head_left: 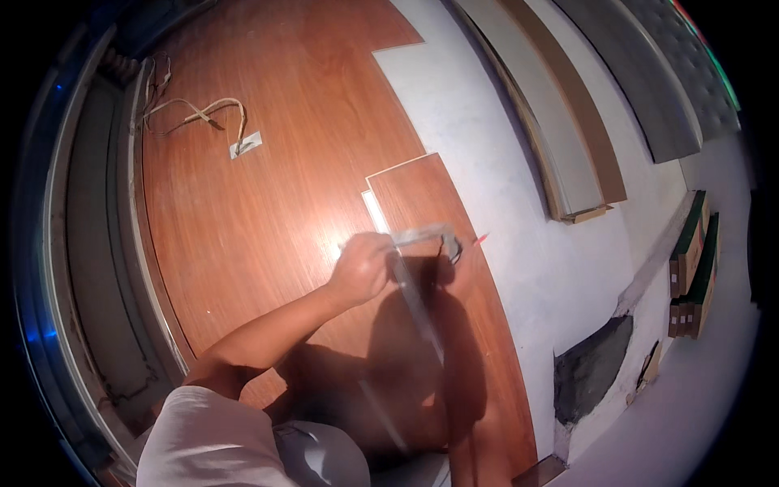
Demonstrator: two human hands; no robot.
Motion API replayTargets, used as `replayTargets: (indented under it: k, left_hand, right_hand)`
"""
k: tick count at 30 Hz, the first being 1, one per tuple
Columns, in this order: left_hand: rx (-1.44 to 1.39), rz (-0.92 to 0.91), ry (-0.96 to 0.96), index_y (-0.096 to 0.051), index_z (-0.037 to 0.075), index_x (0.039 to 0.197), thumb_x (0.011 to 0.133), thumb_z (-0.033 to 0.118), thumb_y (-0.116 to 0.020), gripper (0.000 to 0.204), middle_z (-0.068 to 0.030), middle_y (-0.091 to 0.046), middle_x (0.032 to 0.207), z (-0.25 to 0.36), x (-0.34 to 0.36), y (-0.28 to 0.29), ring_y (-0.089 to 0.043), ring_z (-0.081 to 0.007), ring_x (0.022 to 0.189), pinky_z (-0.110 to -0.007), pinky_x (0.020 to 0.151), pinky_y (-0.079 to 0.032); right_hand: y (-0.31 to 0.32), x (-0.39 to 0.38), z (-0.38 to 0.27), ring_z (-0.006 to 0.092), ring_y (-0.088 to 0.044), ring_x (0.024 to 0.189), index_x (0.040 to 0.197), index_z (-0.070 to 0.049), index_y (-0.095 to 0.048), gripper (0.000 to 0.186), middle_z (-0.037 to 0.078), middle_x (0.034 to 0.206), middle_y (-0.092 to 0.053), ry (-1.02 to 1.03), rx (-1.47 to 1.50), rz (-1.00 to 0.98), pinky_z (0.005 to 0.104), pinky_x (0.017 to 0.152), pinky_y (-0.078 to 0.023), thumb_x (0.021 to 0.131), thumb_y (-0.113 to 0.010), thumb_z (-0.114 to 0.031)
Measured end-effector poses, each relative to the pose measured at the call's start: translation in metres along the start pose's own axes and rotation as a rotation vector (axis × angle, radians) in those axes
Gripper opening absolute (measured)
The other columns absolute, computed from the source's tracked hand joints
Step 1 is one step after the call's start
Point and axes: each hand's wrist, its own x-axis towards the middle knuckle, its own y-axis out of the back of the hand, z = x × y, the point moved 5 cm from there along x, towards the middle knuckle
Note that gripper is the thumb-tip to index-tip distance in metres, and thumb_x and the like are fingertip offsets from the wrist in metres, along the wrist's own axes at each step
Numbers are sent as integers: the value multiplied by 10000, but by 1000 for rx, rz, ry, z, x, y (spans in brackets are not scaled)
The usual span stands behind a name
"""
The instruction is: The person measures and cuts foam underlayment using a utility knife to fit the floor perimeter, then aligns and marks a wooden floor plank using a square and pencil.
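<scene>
My left hand [363, 266] is closed on one end of a blurred grey strip [422, 236]. The strip runs across to my right hand [454, 274], where it ends in a curved, ring-like grey part; its exact kind is not clear. My right hand lies in shadow, closed around that part, and a thin red-tipped stick [481, 239] pokes out beside it. Both hands are above a reddish-brown floor plank [422, 191]. A pale, narrow line [375, 211] runs along that plank's left edge, beneath the hands, toward my body.
Laid wood flooring [276, 195] spreads to the left, with a cable [241, 122] rising from a pale cut-out. White underlay [519, 284] lies right. Beyond are an open long carton [560, 122], a grey roll [641, 89], stacked boxes [692, 268] and a dark patch [592, 369].
</scene>
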Motion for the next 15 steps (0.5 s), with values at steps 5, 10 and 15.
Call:
replayTargets:
  k: [5,10,15]
  left_hand:
    - [150,-44,-42,-633,12,1227,878,142,-741,388,-203,-596,1349,-57,9,-81,-593,-386,1219,-487,1032,-492]
    - [249,-215,133,-621,-24,1286,901,171,-717,442,-223,-564,1399,-80,22,-105,-537,-394,1307,-493,1128,-456]
    - [455,-325,-18,-609,-68,1314,880,190,-725,518,-239,-539,1452,-72,34,-101,-519,-381,1346,-489,1164,-439]
  right_hand:
    - [-41,95,-3,399,-617,1061,1174,-40,-676,313,177,1090,-700,254,-111,119,476,924,-501,879,-769,-86]
    - [-68,138,9,379,-611,1035,1158,-35,-681,293,154,1069,-708,201,-92,58,471,918,-501,886,-772,-89]
    - [-73,148,25,343,-611,1030,1168,-47,-692,270,133,1069,-705,35,-15,100,434,922,-505,911,-761,-96]
